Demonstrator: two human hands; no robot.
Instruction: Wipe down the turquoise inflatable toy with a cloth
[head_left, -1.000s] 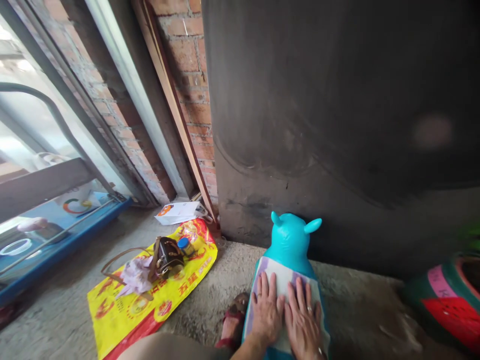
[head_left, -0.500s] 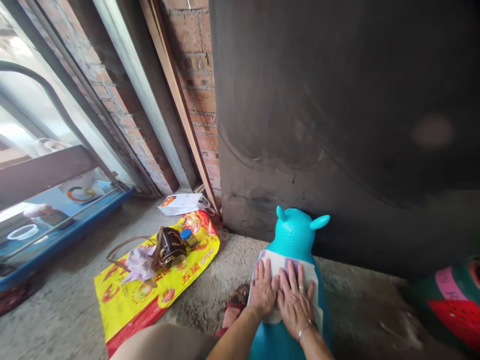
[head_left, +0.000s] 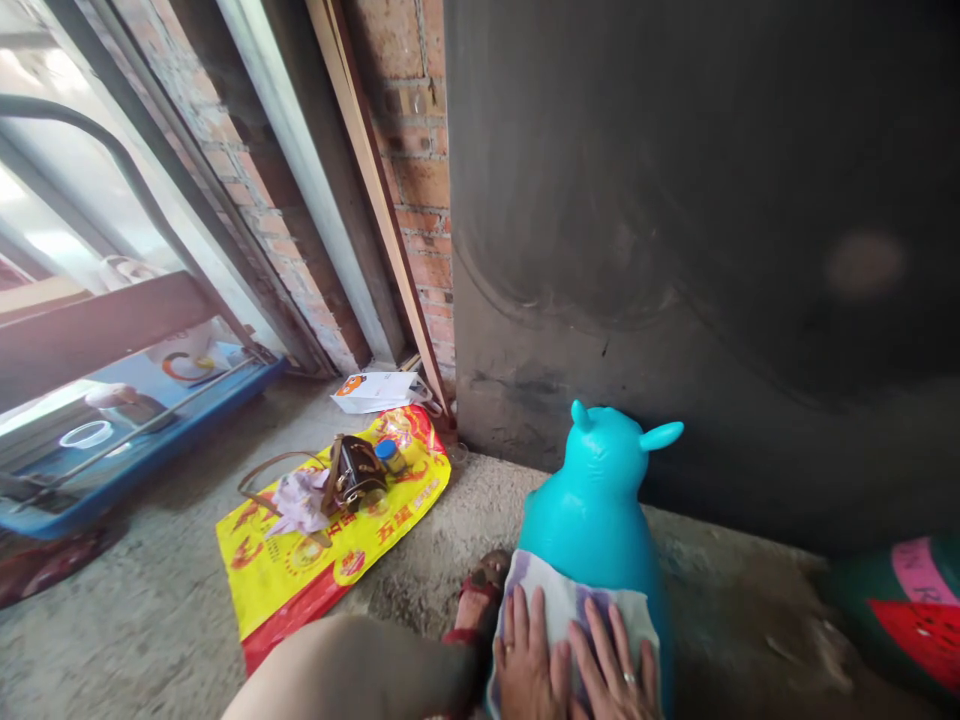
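A turquoise inflatable animal toy (head_left: pixel 600 500) with two ears stands on the concrete floor in front of a dark wall. A white and purple cloth (head_left: pixel 566 605) lies over its back. My left hand (head_left: pixel 523 660) and my right hand (head_left: pixel 616 672) press flat on the cloth side by side, fingers spread, at the bottom edge of the view. There is a ring on each hand. My bare knee (head_left: pixel 352 675) and a sandalled foot (head_left: pixel 476 600) are just left of the toy.
A yellow printed bag (head_left: pixel 300 565) lies flat on the floor with a brown leather purse (head_left: pixel 358 475), a crumpled cloth (head_left: pixel 300 500) and a blue-capped jar (head_left: pixel 388 455) on it. A white paper bag (head_left: pixel 375 392) is by the brick wall. A colourful inflatable (head_left: pixel 907 615) sits at right.
Both hands have slid back along the toy with the cloth, from near its neck toward me. The view has shifted so the toy sits further right and more of its back shows.
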